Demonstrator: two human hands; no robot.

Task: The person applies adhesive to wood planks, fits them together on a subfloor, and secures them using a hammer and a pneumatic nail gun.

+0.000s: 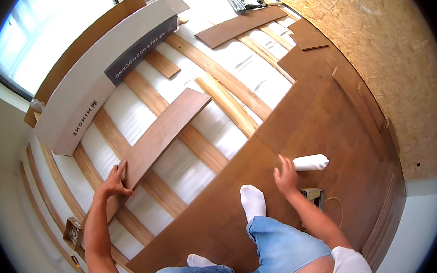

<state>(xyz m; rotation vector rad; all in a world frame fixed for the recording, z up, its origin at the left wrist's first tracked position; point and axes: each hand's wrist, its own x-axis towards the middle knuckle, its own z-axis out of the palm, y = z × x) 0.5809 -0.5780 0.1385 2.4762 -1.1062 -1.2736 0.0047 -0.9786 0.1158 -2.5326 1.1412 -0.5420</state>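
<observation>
A brown floorboard (165,132) lies aslant over the wooden battens at left. My left hand (116,182) spans its near part, fingers at one edge and thumb toward the other, gripping it; my forearm hides some of its near end. My right hand (285,176) is over the laid brown flooring (233,214), fingers stretched out and holding nothing. Close by its fingertips a white bottle (311,163) lies on its side; whether they touch is hard to tell. Partly behind my right forearm is a nail gun (314,196) with a thin hose.
Pale battens (192,144) run over white sheeting. A long white-and-grey carton (94,83) stands by the window. Loose boards (240,25) and a vacuum-like tool (244,6) lie at the far end. Narrow strips (357,104) rest along the chipboard wall. A small box (73,233) sits near left.
</observation>
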